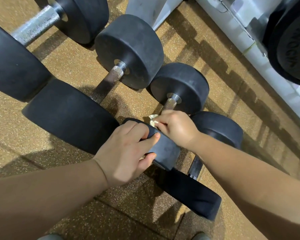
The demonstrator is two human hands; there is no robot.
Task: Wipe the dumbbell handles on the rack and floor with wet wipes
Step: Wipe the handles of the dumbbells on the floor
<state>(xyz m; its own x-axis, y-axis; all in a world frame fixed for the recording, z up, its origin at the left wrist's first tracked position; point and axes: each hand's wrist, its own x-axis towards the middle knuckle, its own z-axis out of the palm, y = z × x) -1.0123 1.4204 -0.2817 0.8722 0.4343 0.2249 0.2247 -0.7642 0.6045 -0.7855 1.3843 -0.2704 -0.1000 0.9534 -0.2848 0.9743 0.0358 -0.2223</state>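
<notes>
Several black dumbbells lie in a row on the speckled floor. My left hand (126, 153) grips the near head (164, 149) of a small dumbbell, fingers curled over its edge. My right hand (175, 128) holds a crumpled wet wipe (153, 119) wrapped around that dumbbell's handle (170, 103), of which only the knurled far end shows. Its far head (180, 87) stands beyond my hand. To the right lies a smaller dumbbell (218, 129) with its handle (195, 166) partly under my right forearm.
Larger dumbbells lie to the left, one with a knurled handle (107, 84), another with a bright steel handle (36, 25). The grey rack frame (249, 42) runs along the upper right with a black dumbbell (291, 44) on it. Grey shoe tips show at the bottom edge.
</notes>
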